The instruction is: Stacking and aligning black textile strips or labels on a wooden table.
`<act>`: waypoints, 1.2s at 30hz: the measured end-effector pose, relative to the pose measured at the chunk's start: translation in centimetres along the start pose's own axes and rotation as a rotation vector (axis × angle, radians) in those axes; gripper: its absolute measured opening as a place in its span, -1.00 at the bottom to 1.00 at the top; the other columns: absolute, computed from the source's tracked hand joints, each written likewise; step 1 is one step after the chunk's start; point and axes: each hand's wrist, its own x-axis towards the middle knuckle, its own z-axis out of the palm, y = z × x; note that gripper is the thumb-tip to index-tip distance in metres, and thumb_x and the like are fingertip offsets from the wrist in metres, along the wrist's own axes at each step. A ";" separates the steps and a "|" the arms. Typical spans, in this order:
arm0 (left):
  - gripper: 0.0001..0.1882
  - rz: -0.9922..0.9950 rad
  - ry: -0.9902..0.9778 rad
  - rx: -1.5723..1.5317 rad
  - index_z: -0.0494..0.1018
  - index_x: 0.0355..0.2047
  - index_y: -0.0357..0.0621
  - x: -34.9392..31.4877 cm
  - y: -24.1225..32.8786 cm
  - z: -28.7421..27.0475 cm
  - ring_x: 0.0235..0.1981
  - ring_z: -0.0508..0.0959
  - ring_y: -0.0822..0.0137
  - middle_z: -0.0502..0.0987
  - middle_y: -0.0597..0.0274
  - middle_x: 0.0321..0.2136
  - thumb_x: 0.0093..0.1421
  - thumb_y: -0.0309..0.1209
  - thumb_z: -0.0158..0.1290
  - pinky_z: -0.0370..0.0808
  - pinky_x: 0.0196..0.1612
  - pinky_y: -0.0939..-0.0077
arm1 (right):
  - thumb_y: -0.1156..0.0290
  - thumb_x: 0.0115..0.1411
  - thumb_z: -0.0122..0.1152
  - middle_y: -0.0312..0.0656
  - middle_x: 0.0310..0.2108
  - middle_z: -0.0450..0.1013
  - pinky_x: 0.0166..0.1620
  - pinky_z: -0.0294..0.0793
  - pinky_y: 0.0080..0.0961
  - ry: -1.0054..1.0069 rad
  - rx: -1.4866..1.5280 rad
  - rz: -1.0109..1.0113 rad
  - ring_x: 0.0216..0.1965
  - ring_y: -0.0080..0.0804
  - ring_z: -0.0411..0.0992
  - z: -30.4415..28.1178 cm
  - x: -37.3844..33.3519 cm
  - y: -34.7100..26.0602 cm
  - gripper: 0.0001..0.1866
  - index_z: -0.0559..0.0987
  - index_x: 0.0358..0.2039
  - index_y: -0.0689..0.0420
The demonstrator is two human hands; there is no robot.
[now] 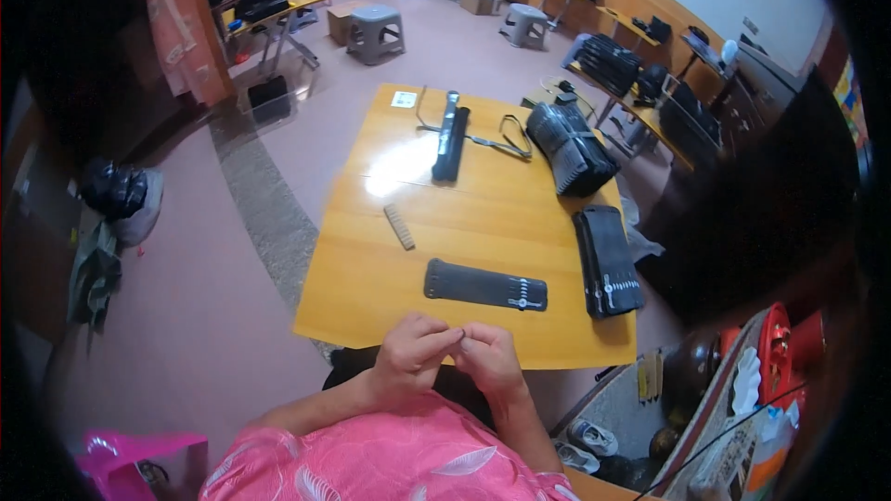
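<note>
My left hand (pixel 411 353) and my right hand (pixel 492 362) meet at the fingertips just over the near edge of the yellow wooden table (pixel 371 301). Both are closed in a pinch; whatever sits between the fingers is too small to make out. Just beyond them a flat black strip (pixel 478 285) with white markings at its right end lies on the tabletop. Farther off is a short tan ridged strip (pixel 399 226). To the right rests a stack of similar black strips (pixel 605 255).
Toward the table's far side lie a long black piece (pixel 451 147) with thin straps and a plastic-wrapped black bundle (pixel 568 148). Grey stools (pixel 376 32) stand on the floor beyond. A pink plastic seat (pixel 139 456) is at my left, shoes (pixel 591 438) at lower right.
</note>
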 end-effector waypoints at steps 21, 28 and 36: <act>-0.78 -0.797 0.027 -0.567 0.48 -0.37 -0.33 -0.2 -0.5 0.1 -0.51 0.45 0.52 0.49 0.27 -0.53 0.27 -0.41 -0.07 0.42 -0.43 0.60 | 0.52 0.12 0.14 -0.42 -0.65 0.35 -0.53 0.24 -0.68 0.104 -0.219 -0.165 -0.60 -0.70 0.26 1.8 0.2 0.4 -0.90 0.56 -0.50 0.25; -0.80 -0.846 0.093 -0.693 0.47 -0.34 -0.34 -0.2 -0.8 0.0 -0.53 0.42 0.55 0.50 0.28 -0.51 0.29 -0.45 -0.08 0.40 -0.44 0.64 | 0.68 -0.08 0.21 -0.08 -0.37 0.41 -0.37 0.42 -0.38 0.129 -0.951 -1.022 -0.41 -0.20 0.42 1.8 1.9 -1.8 -0.73 0.54 -0.29 0.24; -0.78 -1.005 0.217 -0.790 0.45 -0.48 -0.29 0.7 -1.2 -0.7 -0.65 0.34 0.57 0.39 0.35 -0.64 0.28 -0.46 -0.08 0.30 -0.58 0.65 | 0.41 -0.23 0.14 -0.08 -0.39 0.41 -0.40 0.36 -0.36 0.028 -1.307 -1.255 -0.41 -0.23 0.39 3.0 2.9 -1.3 -0.73 0.50 -0.46 0.28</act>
